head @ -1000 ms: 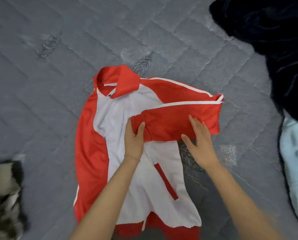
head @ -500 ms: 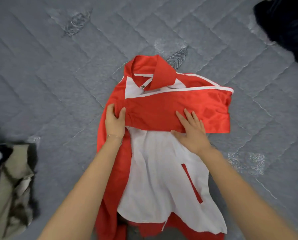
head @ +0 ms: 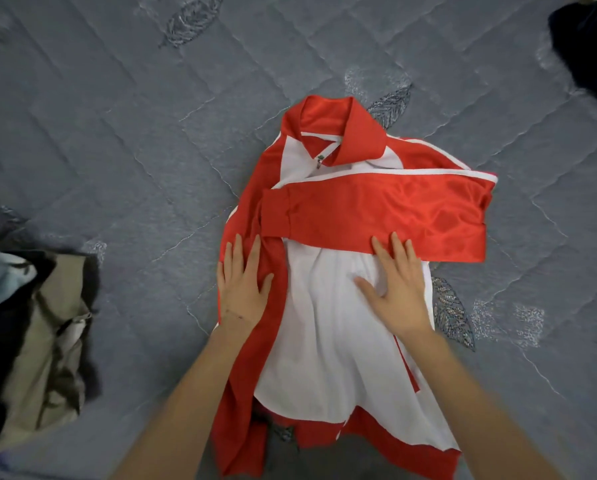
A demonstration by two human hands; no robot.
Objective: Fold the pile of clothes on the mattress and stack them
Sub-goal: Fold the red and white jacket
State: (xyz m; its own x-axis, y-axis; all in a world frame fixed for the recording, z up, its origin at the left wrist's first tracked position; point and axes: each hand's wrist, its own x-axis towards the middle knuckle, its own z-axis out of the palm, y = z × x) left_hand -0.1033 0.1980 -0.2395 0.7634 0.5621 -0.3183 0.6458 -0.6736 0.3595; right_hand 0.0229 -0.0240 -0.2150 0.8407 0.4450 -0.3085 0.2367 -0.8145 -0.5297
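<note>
The red-and-white jacket lies front up in the middle of the grey quilted mattress, collar at the far end and hem toward the person. A second ago the left hand was pinching the cuff of the red sleeve and drawing it leftward across the chest. Now the cuff is let go and the sleeve lies flat from the right shoulder to the jacket's left edge. Both hands have dropped just nearer than the sleeve and hold nothing. The left hand is spread flat on the red left side panel, and the right hand is spread flat on the white front with its fingertips touching the sleeve's near edge. This looks like smoothing — the first sleeve fold seems done, while the left side still bunches in loose red folds and the hem is rumpled. Probably the other side and a lengthwise fold remain before stacking. A heap of beige and dark clothes waits at the near left, well apart from the jacket, and a dark garment sits at the far right corner.
</note>
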